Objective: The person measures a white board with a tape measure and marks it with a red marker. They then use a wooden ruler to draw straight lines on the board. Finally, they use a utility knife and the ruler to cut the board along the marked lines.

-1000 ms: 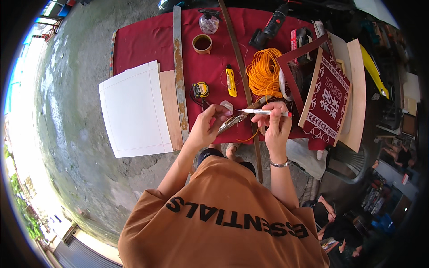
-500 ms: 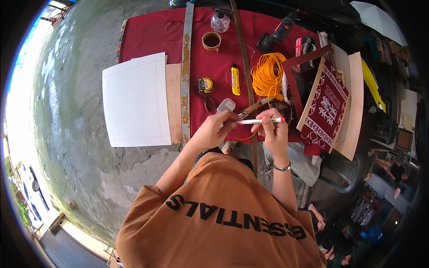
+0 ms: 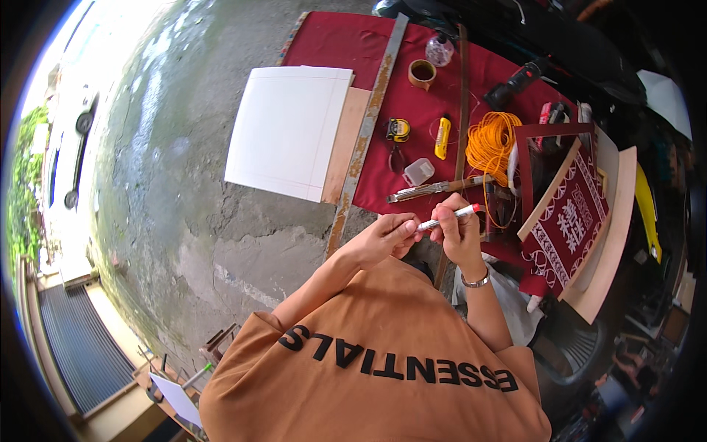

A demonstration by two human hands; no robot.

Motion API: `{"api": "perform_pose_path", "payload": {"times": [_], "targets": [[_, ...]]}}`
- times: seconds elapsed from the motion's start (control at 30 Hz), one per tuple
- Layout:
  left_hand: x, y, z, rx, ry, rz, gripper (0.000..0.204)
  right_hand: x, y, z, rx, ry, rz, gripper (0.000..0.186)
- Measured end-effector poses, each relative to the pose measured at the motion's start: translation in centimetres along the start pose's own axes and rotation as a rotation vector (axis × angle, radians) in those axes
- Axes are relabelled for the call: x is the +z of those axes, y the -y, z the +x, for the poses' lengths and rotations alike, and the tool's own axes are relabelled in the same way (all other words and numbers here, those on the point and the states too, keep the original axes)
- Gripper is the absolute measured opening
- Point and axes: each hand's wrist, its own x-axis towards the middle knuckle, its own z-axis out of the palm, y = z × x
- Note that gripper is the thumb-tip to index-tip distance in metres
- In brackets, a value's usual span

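Observation:
Both my hands meet in front of my chest, just off the near edge of the red-covered table (image 3: 331, 37). Between them is a slim white marker (image 3: 467, 211) with a red end pointing right. My right hand (image 3: 458, 234), a metal band on its wrist, grips the marker's body. My left hand (image 3: 387, 237) is closed, its fingers pinching the marker's left end; the tip there is hidden. Just beyond the hands lie a long hand tool (image 3: 442, 188) and a small clear plastic box (image 3: 418, 172).
A white sheet (image 3: 287, 129) with ruled lines lies on a wooden board, beside a long metal straightedge (image 3: 368, 121). Beyond are a tape measure (image 3: 398, 130), yellow cutter (image 3: 442, 138), tape roll (image 3: 422, 74), orange cord (image 3: 493, 147) and drill (image 3: 515, 85). A patterned red panel (image 3: 567, 221) stands right.
The view has swung left, so the table and its things sit farther right. My hands have come nearer my body, still on the marker, and no longer cover the long hand tool.

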Motion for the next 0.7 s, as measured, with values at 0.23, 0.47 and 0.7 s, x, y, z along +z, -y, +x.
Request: {"api": "perform_pose_path", "payload": {"times": [0.23,0.47,0.7], "targets": [[-3.2,7.2,-4.8,0.21,-0.727,0.492,0.055,-1.4,-7.4,4.1,-0.03,0.223,-0.266,0.027],[-9.9,15.2,-17.9,0.172,-1.051,-0.114,0.053,-7.2,-12.1,8.5,0.187,0.036,-1.349,0.048],[-17.3,24.2,-29.5,0.14,-1.248,-0.413,0.047,7.4,-17.4,0.6,0.142,-0.057,-0.885,0.036]]}}
